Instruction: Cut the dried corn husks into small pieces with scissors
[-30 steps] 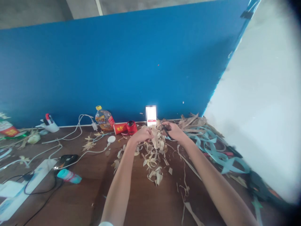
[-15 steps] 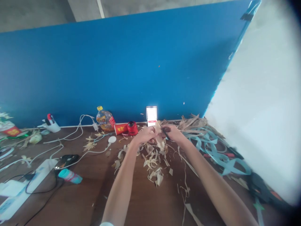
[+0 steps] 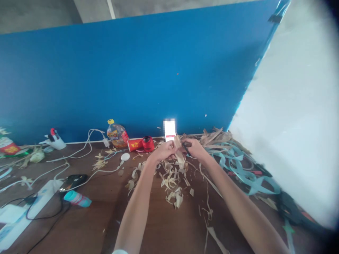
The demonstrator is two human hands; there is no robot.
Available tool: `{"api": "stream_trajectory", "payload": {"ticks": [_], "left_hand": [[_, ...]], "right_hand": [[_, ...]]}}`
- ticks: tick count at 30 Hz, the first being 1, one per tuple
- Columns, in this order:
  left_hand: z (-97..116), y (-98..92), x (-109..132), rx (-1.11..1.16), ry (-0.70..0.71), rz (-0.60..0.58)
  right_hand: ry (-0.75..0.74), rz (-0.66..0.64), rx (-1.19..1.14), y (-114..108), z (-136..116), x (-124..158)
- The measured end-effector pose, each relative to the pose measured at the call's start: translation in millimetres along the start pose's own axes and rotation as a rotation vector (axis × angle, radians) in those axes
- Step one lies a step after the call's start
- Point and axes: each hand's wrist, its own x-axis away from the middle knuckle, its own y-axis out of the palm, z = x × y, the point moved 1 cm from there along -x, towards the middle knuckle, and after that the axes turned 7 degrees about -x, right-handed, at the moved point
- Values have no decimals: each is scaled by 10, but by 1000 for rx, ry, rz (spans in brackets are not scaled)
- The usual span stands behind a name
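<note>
Both my hands are close together over the middle of the table, in front of a lit phone (image 3: 170, 128). My left hand (image 3: 164, 151) is closed on a pale, dry corn husk (image 3: 180, 158), which hangs between the two hands. My right hand (image 3: 195, 148) is wrapped round black scissors (image 3: 186, 149), their dark part pointing down beside the husk. Fingers partly hide the tool's shape. Below the hands lie husk scraps (image 3: 172, 183), curled and cut into small pieces.
Teal ribbon (image 3: 235, 158) and dry husks (image 3: 214, 137) lie tangled at the right. Left of my hands are a red paper cup (image 3: 135, 144), a bottle (image 3: 118, 134) and a blue roll (image 3: 77, 199). White cables and a power strip (image 3: 34, 211) spread further left. A blue partition (image 3: 132, 74) stands behind.
The view has shifted slightly to the right. My hands stay nearly in place, and the husk between them has turned a little.
</note>
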Motion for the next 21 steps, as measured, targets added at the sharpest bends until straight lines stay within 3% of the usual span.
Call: {"api": "stream_trajectory", "payload": {"ticks": [6,11,21], "left_hand": [[174,-15,73,211,3,92],[194,-5,44,395,8,138],[131,14,-22,282,124,234]], "right_hand": [[-57,20,-126,31,-61,35],[-131,4,-197,21,-109,42],[-32,50,-263,-53,-39,-19]]}}
